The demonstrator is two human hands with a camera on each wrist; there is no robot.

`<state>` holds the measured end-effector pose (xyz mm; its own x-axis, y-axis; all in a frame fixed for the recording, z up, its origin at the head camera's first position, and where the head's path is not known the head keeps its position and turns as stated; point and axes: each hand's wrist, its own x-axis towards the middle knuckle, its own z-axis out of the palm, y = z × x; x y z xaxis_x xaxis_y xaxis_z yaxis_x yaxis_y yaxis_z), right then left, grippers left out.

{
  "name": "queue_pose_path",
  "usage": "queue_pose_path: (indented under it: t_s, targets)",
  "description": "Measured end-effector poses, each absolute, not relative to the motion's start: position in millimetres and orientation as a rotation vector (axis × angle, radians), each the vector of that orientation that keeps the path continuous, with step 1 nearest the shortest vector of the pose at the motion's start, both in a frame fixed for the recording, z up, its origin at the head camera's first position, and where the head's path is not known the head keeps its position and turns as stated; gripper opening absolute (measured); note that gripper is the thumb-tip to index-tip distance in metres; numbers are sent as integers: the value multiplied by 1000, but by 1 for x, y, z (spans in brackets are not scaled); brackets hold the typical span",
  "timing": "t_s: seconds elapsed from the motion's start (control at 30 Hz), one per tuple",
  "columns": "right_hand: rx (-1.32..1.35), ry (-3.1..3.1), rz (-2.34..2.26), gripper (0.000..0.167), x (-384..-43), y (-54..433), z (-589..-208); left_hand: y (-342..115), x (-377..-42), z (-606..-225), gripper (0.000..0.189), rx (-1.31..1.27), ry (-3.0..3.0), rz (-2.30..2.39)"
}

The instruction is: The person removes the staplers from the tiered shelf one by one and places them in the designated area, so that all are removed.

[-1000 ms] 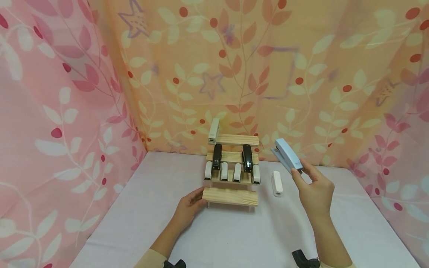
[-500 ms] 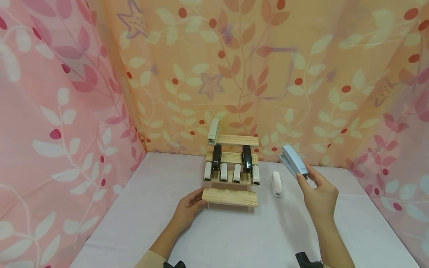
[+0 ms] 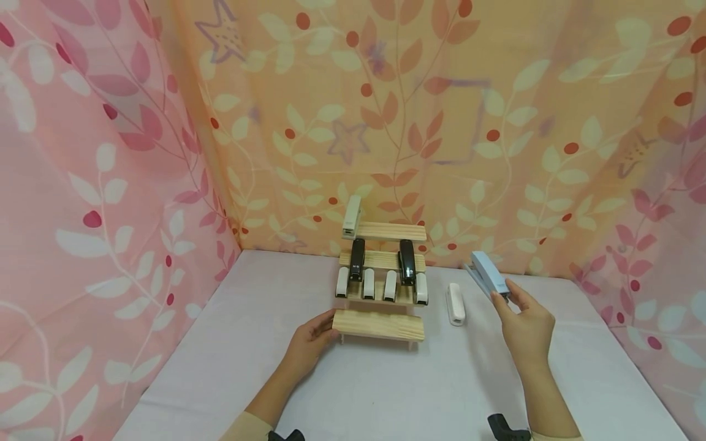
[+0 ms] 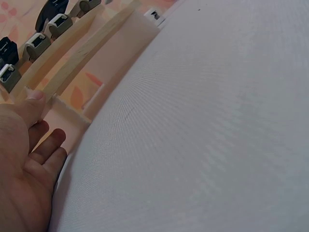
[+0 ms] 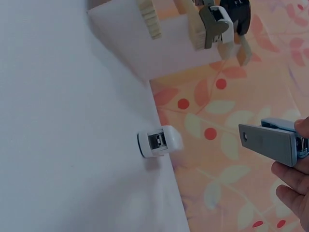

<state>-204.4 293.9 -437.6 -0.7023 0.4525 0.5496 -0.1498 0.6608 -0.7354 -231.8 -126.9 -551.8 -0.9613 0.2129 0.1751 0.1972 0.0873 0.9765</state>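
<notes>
A light blue stapler (image 3: 489, 273) is held up in the air by my right hand (image 3: 527, 327), pinched at its near end between thumb and fingers. My left hand (image 3: 309, 344) grips the left end of the lowest plank of a tiered wooden rack (image 3: 379, 324); in the left wrist view its thumb (image 4: 35, 99) lies against the plank end. The rack's upper steps carry a cream stapler (image 3: 351, 217), a black stapler (image 3: 357, 260), a second black stapler (image 3: 407, 262) and several small white staplers (image 3: 369, 283). The lowest plank bears nothing.
One white stapler (image 3: 455, 304) stands on the white tabletop (image 3: 386, 398), just right of the rack. Orange patterned cloth (image 3: 408, 122) hangs behind the table, and pink cloth (image 3: 99, 257) hangs along its left side.
My right hand has moved right and slightly down with the light blue stapler, away from the rack. The left hand stays on the lowest plank.
</notes>
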Motion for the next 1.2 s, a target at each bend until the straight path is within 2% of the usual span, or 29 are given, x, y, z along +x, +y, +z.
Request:
queue_pose_path:
  t_s: [0.4, 1.2]
  targets:
    - [-363, -2224, 997, 45, -213, 309, -460, -126, -231, -551, 56, 492, 2298, 2092]
    - [-442, -2366, 1089, 49, -224, 320, -499, -127, -231, -549, 56, 449, 2269, 2092]
